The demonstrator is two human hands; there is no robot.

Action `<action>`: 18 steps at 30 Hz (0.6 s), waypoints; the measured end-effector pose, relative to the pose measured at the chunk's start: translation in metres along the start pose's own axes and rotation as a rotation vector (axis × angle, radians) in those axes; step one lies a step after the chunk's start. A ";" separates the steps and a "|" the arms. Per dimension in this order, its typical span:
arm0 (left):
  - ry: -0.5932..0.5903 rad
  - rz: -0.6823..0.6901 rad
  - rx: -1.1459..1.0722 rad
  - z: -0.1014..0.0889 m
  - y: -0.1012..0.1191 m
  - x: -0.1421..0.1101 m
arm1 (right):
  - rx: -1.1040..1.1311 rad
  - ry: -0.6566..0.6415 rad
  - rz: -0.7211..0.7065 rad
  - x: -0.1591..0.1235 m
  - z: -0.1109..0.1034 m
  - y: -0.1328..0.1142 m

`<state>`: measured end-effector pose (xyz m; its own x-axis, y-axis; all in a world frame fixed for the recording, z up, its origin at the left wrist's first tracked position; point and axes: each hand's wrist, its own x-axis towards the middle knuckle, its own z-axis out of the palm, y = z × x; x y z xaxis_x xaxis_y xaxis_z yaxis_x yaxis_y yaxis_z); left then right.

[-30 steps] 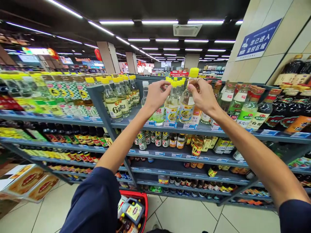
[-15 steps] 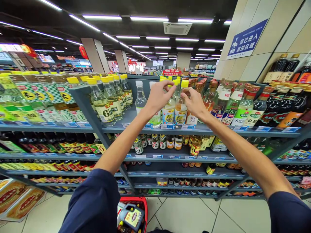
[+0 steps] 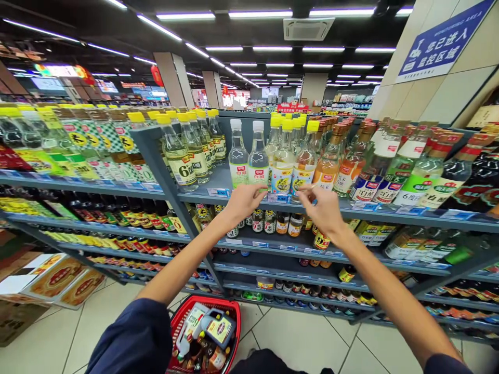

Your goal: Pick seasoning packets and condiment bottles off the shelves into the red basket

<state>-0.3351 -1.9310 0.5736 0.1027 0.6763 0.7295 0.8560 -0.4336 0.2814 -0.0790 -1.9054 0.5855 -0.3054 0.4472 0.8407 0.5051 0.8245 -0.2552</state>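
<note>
My left hand point(image 3: 246, 203) is in front of the top shelf's edge, its fingers curled toward the thumb just below a clear white-capped vinegar bottle point(image 3: 258, 158). To the right, my right hand point(image 3: 324, 209) has its thumb and fingers pinched together at the same edge, near a yellow-capped bottle point(image 3: 307, 153) and an orange-tinted bottle point(image 3: 326, 165). What lies between the fingertips of either hand, if anything, is too small to make out. Between the hands, another yellow-capped bottle point(image 3: 284, 161) stands upright above a price label point(image 3: 277, 198).
Shelves of bottles run left and right, with lower shelves point(image 3: 268, 264) beneath my hands. A red shopping basket point(image 3: 236, 332) holding jugs and bottles sits on the tiled floor. Cartons point(image 3: 58, 280) are at left. A tiled pillar point(image 3: 429, 93) bears a blue sign.
Both hands have come down from the yellow caps to the shelf's front edge. The camera view has tilted downward, showing more of the basket. The white-capped bottles are now uncovered.
</note>
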 end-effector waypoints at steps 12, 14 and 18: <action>-0.074 0.002 0.169 0.021 -0.005 0.005 | 0.038 -0.129 0.118 -0.006 0.056 0.029; -0.090 0.014 0.236 0.018 -0.002 0.003 | 0.037 -0.134 0.102 -0.008 0.050 0.025; 0.055 0.019 0.135 -0.008 0.010 0.009 | 0.125 0.003 0.139 -0.002 0.019 0.010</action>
<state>-0.3297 -1.9346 0.5880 0.0946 0.6334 0.7680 0.9148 -0.3597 0.1840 -0.0889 -1.8911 0.5723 -0.2370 0.5593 0.7944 0.4376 0.7915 -0.4267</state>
